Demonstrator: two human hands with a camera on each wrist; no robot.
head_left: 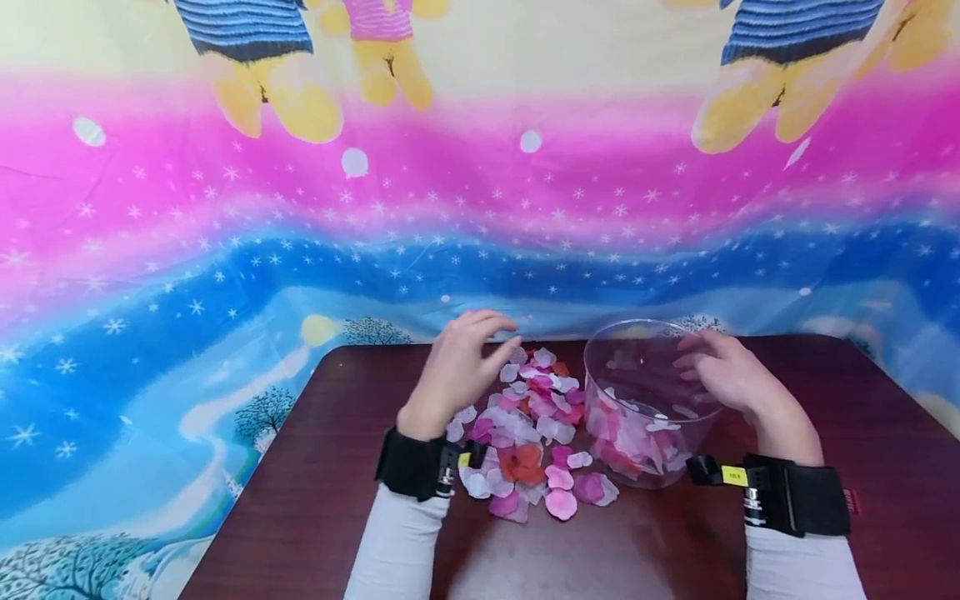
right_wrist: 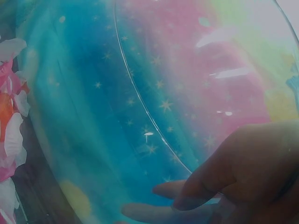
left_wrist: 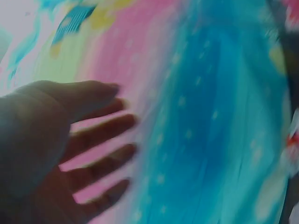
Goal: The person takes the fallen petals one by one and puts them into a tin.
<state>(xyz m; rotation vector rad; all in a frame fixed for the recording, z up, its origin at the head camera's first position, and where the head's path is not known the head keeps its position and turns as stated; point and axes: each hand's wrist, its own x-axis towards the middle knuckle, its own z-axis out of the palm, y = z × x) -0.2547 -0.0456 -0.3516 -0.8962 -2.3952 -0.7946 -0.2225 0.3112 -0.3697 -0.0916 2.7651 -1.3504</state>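
Your left hand [head_left: 459, 367] is hovering over the petals, right hand [head_left: 723, 372] is gripping the container.
Left fingers [left_wrist: 100, 133] are spread, grasping nothing; right fingers are curling round the clear plastic container [head_left: 637, 367] standing just right of the fabric petal pile [head_left: 525, 433] on the tabletop [head_left: 315, 500].

The container [head_left: 645, 400] is clear, glossy plastic that catches bright glints, and the petals [head_left: 525, 433] look like thin, soft, matt cloth. The table [head_left: 315, 500] is dark wood with a smooth, faintly shiny finish, while the printed backdrop [head_left: 225, 233] is wrinkled cloth with a slight sheen.
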